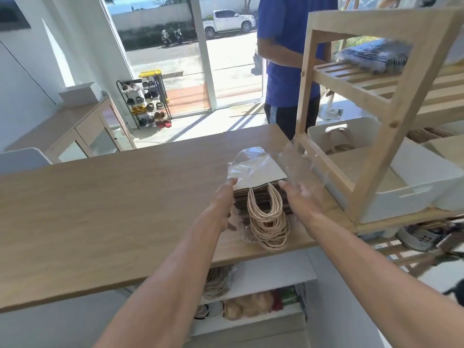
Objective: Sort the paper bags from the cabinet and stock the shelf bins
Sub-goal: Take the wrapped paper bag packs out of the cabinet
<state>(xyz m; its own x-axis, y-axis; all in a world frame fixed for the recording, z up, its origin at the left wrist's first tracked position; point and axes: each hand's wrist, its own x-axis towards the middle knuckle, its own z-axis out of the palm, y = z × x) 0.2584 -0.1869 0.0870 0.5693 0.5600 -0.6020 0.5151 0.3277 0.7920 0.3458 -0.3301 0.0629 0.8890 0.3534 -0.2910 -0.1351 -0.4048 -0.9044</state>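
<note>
A bundle of paper bags (258,197) with beige rope handles lies on the wooden counter (113,197), half inside a clear plastic wrap (251,162). My left hand (224,202) presses its straight fingers against the bundle's left side. My right hand (300,197) lies against the right side, where clear plastic rises past its fingers. The rope handles (267,222) hang toward me over the counter's front edge. White bins (411,182) stand on the wooden shelf unit (376,116) to the right; the far bin (324,131) holds bags with rope handles.
A person in a blue shirt (286,51) stands behind the counter by the shelf. A dark folded stack (374,55) lies on the upper slatted shelf. Below the counter, the open cabinet (251,292) shows more bags. A shoe rack (144,101) stands by the glass door.
</note>
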